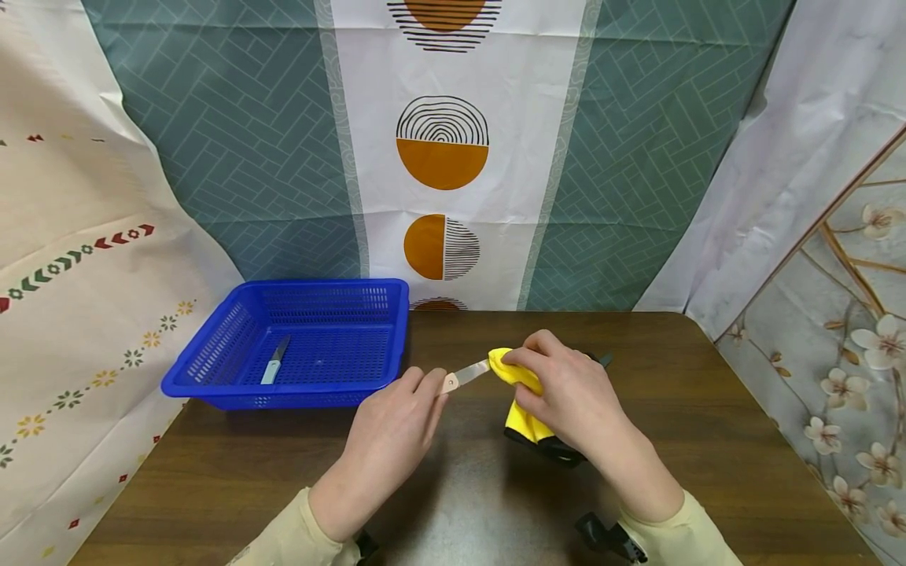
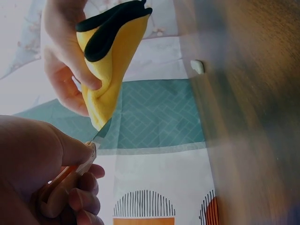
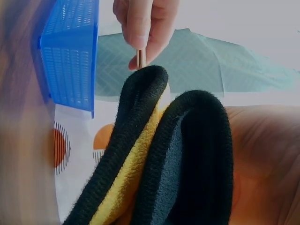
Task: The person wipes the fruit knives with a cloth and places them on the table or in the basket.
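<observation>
My left hand [image 1: 396, 424] grips the pale handle of a small knife [image 1: 470, 373], its blade pointing right toward the cloth. A yellow cloth with black edging [image 1: 529, 420] is folded over the blade's tip end, which it hides. My right hand [image 1: 569, 385] pinches that cloth between thumb and fingers. Seen from the left wrist, the knife handle [image 2: 86, 161] lies under the thumb, and the cloth [image 2: 119, 51] hangs folded from the other hand. In the right wrist view the cloth's black edges [image 3: 199, 122] fill the foreground, the left hand [image 3: 145, 21] beyond.
A blue plastic basket [image 1: 392, 346] stands at the table's back left. Inside it lies a knife with a light blue handle [image 1: 272, 369]. A small pale greenish object [image 2: 197, 67] rests on the wooden table [image 1: 679, 409] behind my right hand. Patterned curtains [image 1: 453, 173] hang around the table.
</observation>
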Motion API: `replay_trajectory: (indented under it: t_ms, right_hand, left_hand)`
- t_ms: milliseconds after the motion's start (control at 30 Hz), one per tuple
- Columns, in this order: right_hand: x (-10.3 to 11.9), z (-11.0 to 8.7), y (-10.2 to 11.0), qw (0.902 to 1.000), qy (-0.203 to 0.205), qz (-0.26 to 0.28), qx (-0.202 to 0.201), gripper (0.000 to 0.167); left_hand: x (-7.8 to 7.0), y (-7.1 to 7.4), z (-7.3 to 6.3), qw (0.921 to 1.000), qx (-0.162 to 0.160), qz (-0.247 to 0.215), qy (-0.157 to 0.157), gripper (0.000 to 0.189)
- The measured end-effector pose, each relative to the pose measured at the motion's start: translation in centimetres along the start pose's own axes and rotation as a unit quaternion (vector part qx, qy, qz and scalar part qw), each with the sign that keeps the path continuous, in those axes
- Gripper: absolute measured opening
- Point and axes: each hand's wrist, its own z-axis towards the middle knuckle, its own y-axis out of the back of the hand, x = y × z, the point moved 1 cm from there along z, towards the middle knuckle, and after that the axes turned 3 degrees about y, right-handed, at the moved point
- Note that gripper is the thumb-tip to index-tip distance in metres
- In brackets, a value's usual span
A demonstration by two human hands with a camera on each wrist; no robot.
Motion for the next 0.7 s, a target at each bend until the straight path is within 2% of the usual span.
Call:
replay_trajectory:
  t_ms: [467,700]
  right_hand:
    - [-1.3,0.0,0.6,0.9991,-0.038,-0.017,0.010,0.036]
    - [-1.3,0.0,0.7,0.9988,-0.046,-0.009,0.014,0.036]
  left_hand:
    - [0.3,0.1,0.0,1.0000,-0.005,-0.004,0.003,0.022]
    - [0.4,0.2,0.2,0.9999,0.003,-0.006,0.008,0.023]
